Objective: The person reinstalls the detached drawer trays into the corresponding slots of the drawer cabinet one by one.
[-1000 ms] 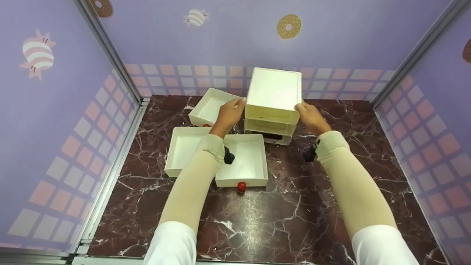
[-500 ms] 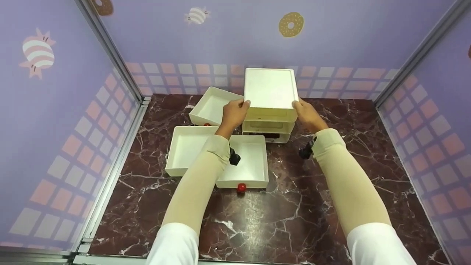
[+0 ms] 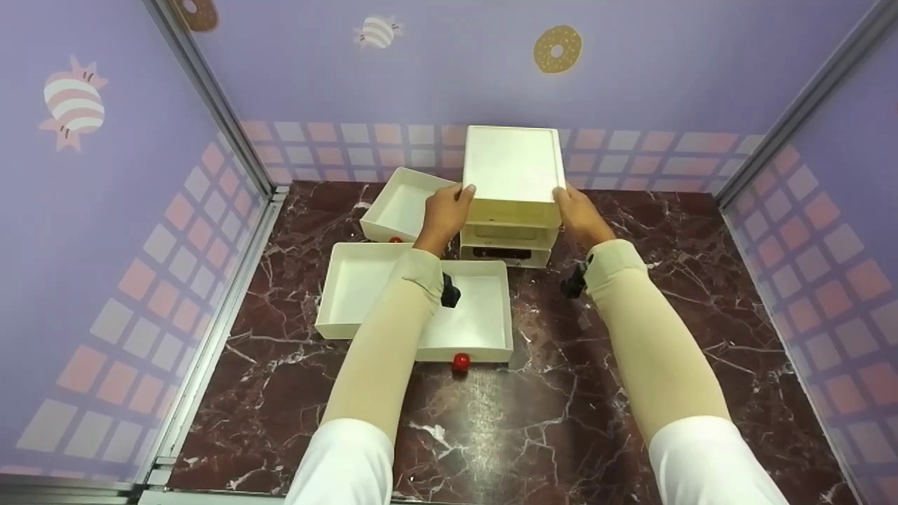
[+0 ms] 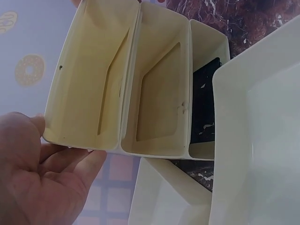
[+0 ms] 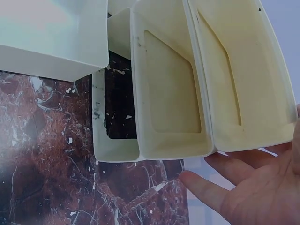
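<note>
A white drawer cabinet shell (image 3: 513, 165) stands at the back, a stack of three tiers with open, drawerless fronts. At its upper left front corner my left hand (image 3: 443, 214) grips the top tier, thumb on the upper edge and fingers along the side. My right hand (image 3: 581, 214) holds the opposite corner in the same manner. In the left wrist view, the left hand (image 4: 47, 178) has its fingers against the outer wall of the shell (image 4: 161, 89). The right wrist view shows the right hand (image 5: 258, 183) partly cut off, its fingers along the other wall.
Three white drawers lie on the dark marbled tabletop (image 3: 505, 442): one in front (image 3: 477, 315), one at left (image 3: 354, 280), one behind it (image 3: 401, 203). The front drawer has a round red knob (image 3: 460, 362). A purple patterned wall (image 3: 456, 70) closes off the back.
Both hands and the cabinet shell's top have shifted left and slightly back, and the top now sits straighter. The whole stack has moved slightly toward the wall. The drawers have stayed put.
</note>
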